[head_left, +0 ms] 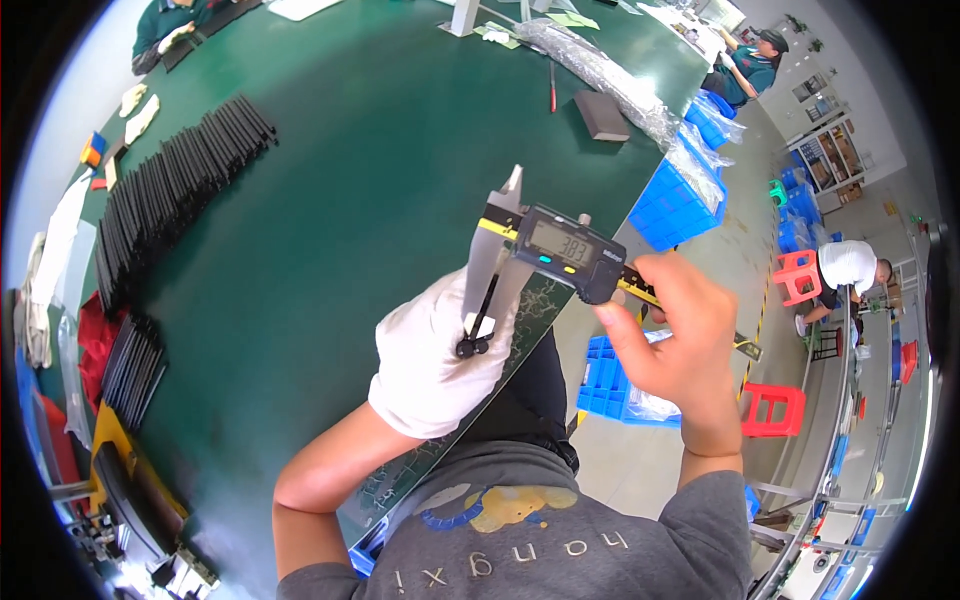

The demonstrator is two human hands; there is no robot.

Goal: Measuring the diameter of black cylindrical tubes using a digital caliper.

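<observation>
Spreading a green table (pixel 350 200) from eight o'clock through one, giving a flat support to the work. Facing it in a grey shirt (pixel 600 520) between five and six. Lining up black rods (pixel 185 190) side by side at ten, presumably for easy counting or picking. Placing a blue crate (pixel 665 215) at two, just beyond the table's edge, perhaps for handy storage. Pinching a caliper (pixel 588 266), right of centre toward two, firmly with the bare right hand (pixel 690 330) at three, probably for controlling the slide. Curling the gloved left hand (pixel 430 340), toward seven, around thin black pieces (pixel 480 346) just below centre, apparently for steadying. Flanking these pieces with the caliper's jaws; cannot tell about contact. Bearing pale lettering (pixel 510 566), inverted, across the shirt. Displaying dark digits on the caliper's grey screen (pixel 562 243), with small print alongside.
</observation>
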